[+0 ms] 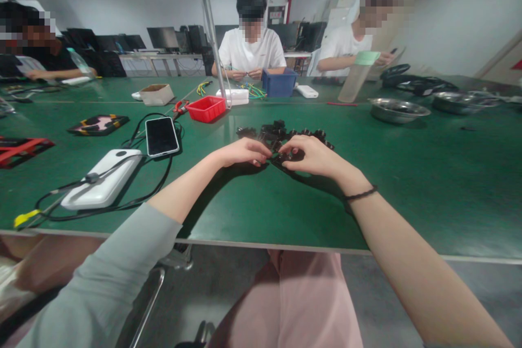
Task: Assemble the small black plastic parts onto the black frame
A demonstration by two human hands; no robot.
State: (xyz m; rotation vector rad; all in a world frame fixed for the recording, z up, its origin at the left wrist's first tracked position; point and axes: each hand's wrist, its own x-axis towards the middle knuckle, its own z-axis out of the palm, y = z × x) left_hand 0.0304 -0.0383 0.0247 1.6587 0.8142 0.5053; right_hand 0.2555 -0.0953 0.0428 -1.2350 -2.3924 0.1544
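A cluster of small black parts [274, 129] lies on the green table in front of me; what kind they are is too small to tell. My left hand [247, 152] is at the near left side of the cluster, its fingers bent and drawn together towards the right. From the other side my right hand [313, 155] reaches in, with thumb and forefinger curled close to the left fingertips. Something dark shows at the fingertips of both hands, but I cannot make out what it is. A dark band circles my right wrist.
On the left are a white power bank [104, 179] with black cables and a phone [162, 137]. Beyond stand a red bin [206, 109], a blue bin [279, 82], a bottle [356, 79] and a metal bowl [397, 111]. Several people sit around the table [432, 190].
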